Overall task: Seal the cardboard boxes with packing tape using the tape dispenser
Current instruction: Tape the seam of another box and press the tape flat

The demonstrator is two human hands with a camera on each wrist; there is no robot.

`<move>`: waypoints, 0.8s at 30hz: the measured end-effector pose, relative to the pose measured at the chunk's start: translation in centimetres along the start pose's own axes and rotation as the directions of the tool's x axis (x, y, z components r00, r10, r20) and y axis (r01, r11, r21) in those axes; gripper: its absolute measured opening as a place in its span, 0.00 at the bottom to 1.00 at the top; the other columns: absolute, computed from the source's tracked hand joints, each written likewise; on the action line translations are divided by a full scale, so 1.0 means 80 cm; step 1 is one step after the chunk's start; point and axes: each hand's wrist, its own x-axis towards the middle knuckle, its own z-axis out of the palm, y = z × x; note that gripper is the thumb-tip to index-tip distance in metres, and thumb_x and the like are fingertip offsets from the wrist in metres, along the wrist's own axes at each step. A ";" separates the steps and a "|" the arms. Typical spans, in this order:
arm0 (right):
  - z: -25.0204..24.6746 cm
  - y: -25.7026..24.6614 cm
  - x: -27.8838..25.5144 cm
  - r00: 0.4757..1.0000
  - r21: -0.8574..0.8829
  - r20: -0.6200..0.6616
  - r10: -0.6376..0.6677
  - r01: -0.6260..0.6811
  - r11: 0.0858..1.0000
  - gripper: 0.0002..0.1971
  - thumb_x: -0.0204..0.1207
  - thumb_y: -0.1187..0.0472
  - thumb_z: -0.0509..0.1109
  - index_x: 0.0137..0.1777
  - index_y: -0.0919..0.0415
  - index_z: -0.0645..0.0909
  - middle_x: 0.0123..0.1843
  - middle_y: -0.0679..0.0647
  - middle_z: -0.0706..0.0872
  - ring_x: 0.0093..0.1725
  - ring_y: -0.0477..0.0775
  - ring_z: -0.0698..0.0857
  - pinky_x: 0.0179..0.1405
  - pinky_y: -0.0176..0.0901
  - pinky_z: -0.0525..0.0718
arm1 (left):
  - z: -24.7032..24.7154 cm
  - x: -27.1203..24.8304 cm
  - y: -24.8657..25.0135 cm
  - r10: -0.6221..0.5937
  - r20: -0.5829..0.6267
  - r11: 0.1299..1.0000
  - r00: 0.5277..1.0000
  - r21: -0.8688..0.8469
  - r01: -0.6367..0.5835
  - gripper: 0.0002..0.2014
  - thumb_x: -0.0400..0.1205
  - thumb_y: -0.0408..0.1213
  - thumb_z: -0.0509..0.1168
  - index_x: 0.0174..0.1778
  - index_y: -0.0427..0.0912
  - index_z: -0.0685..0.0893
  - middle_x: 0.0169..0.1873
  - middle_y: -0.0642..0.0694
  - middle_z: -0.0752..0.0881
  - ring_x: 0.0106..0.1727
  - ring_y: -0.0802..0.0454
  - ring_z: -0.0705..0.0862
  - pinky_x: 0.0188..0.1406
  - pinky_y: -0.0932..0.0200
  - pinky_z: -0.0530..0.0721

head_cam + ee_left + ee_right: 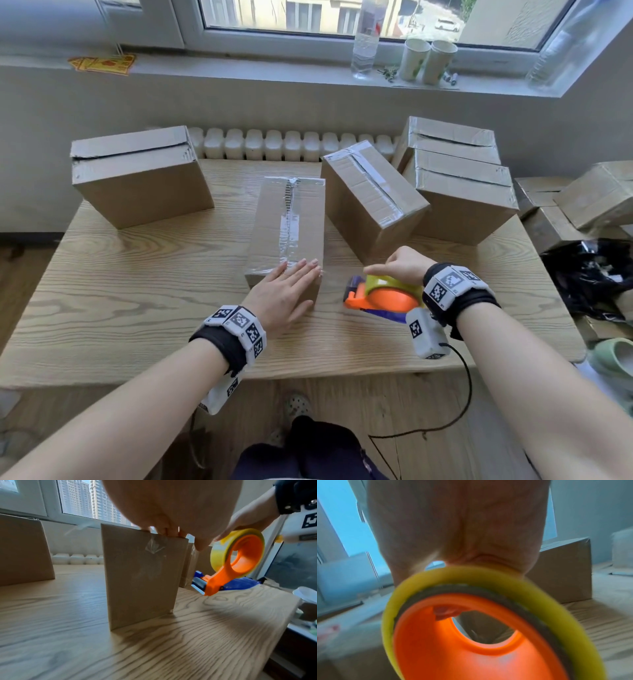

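Note:
A narrow cardboard box (287,219) stands mid-table with clear tape along its top seam and down its near face (140,574). My left hand (284,291) lies flat with straight fingers on the box's near top edge (164,532). Right of it, my right hand (400,263) grips the orange and blue tape dispenser (383,298) by its yellow tape roll (223,550), just above the table. In the right wrist view the roll (488,577) and orange hub (471,649) fill the frame under my palm.
Further cardboard boxes stand on the wooden table (120,308): one at back left (137,178), a taped one (370,198) at centre right, two stacked at back right (459,185). More boxes and a black bag (589,274) lie off the right edge. Bottles and cups line the windowsill.

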 end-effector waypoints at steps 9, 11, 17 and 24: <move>-0.005 0.056 -0.012 0.999 0.142 -0.022 0.040 -0.036 0.989 0.19 0.72 0.46 0.74 0.43 0.65 0.87 0.39 0.54 0.84 0.43 0.55 0.81 0.43 0.46 0.74 | -0.005 0.006 -0.025 0.088 -0.049 0.995 0.995 -0.034 -0.089 0.30 0.83 0.52 0.45 0.81 0.44 0.61 0.80 0.50 0.61 0.81 0.53 0.55 0.79 0.58 0.46; -0.007 0.065 -0.018 0.997 0.118 -0.041 0.072 -0.067 0.991 0.21 0.71 0.41 0.74 0.36 0.62 0.85 0.34 0.53 0.82 0.38 0.53 0.80 0.39 0.45 0.74 | -0.007 0.008 -0.023 0.085 -0.048 0.995 0.995 -0.039 -0.087 0.31 0.82 0.53 0.45 0.80 0.43 0.62 0.79 0.49 0.62 0.81 0.52 0.56 0.79 0.59 0.45; -0.013 0.071 -0.025 0.998 0.357 -0.055 0.040 -0.018 0.934 0.26 0.60 0.44 0.80 0.52 0.64 0.88 0.53 0.59 0.89 0.54 0.57 0.85 0.61 0.52 0.79 | -0.012 0.011 -0.015 0.053 -0.017 0.998 0.998 0.040 -0.052 0.30 0.82 0.54 0.47 0.78 0.45 0.68 0.76 0.45 0.71 0.76 0.47 0.69 0.78 0.49 0.61; -0.015 0.044 -0.050 0.989 0.512 -0.114 -0.090 0.136 0.848 0.29 0.50 0.36 0.82 0.34 0.62 0.83 0.31 0.55 0.81 0.32 0.51 0.80 0.37 0.42 0.75 | -0.013 0.019 0.000 0.063 -0.026 0.998 0.998 0.029 -0.062 0.30 0.84 0.46 0.57 0.81 0.39 0.58 0.82 0.46 0.55 0.83 0.51 0.53 0.80 0.55 0.42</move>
